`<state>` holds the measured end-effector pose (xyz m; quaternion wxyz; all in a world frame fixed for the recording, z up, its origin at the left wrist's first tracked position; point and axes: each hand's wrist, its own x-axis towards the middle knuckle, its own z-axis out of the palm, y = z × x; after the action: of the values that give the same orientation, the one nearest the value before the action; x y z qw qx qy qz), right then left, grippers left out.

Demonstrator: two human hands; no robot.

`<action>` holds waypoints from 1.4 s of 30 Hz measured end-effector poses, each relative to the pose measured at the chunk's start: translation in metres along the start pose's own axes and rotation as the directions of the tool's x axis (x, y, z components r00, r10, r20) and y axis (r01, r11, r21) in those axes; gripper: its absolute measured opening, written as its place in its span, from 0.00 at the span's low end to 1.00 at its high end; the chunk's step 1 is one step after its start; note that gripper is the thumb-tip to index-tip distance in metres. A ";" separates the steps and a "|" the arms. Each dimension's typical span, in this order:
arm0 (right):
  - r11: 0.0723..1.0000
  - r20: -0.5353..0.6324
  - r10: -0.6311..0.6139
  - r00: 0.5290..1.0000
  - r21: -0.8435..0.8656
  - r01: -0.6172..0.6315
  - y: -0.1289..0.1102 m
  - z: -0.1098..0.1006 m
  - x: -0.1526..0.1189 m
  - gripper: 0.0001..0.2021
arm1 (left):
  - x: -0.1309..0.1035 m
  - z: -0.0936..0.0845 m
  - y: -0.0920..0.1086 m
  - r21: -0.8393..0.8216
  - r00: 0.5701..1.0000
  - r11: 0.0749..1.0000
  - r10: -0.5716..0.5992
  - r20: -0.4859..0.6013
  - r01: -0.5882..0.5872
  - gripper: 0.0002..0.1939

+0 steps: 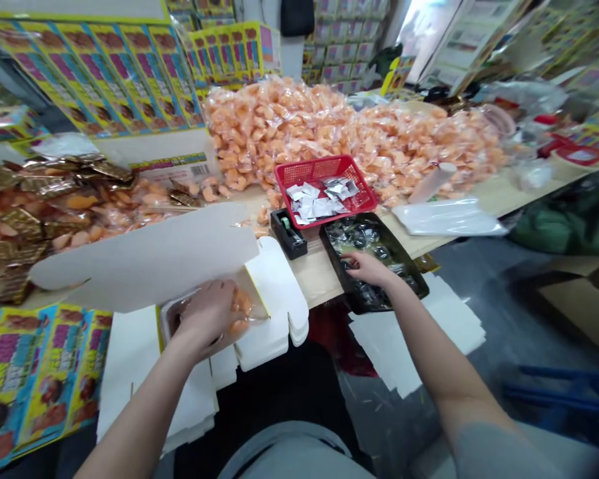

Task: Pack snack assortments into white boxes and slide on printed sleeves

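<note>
My left hand (208,313) reaches into an open white box (150,256), over a clear tray and beside a clear bag of orange pieces (240,307). Its fingertips are hidden inside the box. On the right, my right hand (367,267) is in a black tray (414,276) of small clear-wrapped dark items; its thumb and fingers are drawn together, and what they hold is too small to name. Behind that tray stands a red basket (324,166) of small white packets. A black tape dispenser (289,234) sits between the box and the black tray.
A large heap of bagged orange pieces (289,126) fills the table's back. Gold packets (34,226) lie at the left. Flat white boxes (274,299) are stacked under the open box. Printed boxes (44,379) stand lower left, and plastic bags (449,216) lie right.
</note>
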<state>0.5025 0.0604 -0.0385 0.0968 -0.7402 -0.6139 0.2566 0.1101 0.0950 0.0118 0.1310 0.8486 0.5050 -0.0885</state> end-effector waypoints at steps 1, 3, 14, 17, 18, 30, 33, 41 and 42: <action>1.000 -0.007 -0.007 1.000 -0.010 0.007 -0.001 0.000 0.001 0.20 | 0.001 -0.001 0.001 -0.005 1.000 1.000 0.009 0.001 -0.009 0.12; 0.999 -0.042 0.009 0.999 -0.032 -0.010 -0.002 -0.003 -0.001 0.19 | 0.000 -0.003 0.003 -0.004 0.999 1.000 0.029 -0.013 -0.030 0.09; 0.792 -0.211 -0.605 0.768 -0.057 0.608 -0.163 0.058 -0.054 0.15 | 0.015 -0.021 -0.006 -0.150 0.994 0.985 0.092 0.065 -0.082 0.14; 0.794 -0.047 -0.608 0.793 -0.052 0.605 -0.191 0.087 -0.048 0.18 | 0.021 -0.035 -0.017 -0.266 0.989 0.959 0.121 0.085 -0.095 0.13; 0.801 -0.012 -0.597 0.802 -0.047 0.596 -0.193 0.092 -0.047 0.19 | 0.021 -0.040 -0.020 -0.302 0.990 0.948 0.126 0.070 -0.099 0.12; 0.817 -0.327 -0.521 0.788 0.075 0.572 -0.166 0.084 -0.045 0.11 | -0.050 0.025 0.019 -0.059 0.903 0.977 0.168 -0.396 -0.207 0.11; 0.757 -0.324 -0.620 0.714 -0.011 0.653 -0.183 0.083 -0.046 0.14 | -0.076 0.036 0.013 -0.180 0.839 0.962 0.077 -0.539 -0.205 0.13; 0.604 0.231 -0.745 0.626 -0.166 0.779 -0.223 0.100 -0.046 0.23 | -0.115 0.068 -0.042 -0.140 0.860 0.988 -0.130 -0.494 0.069 0.19; 0.587 0.231 -0.761 0.607 -0.153 0.795 -0.220 0.097 -0.043 0.24 | -0.115 0.074 -0.047 -0.115 0.869 0.992 -0.098 -0.485 0.048 0.20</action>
<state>0.2599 0.0527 -0.0086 0.0657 -0.3823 -0.9071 0.1633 0.0126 -0.0023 -0.0324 0.0372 0.8160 0.5570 0.1496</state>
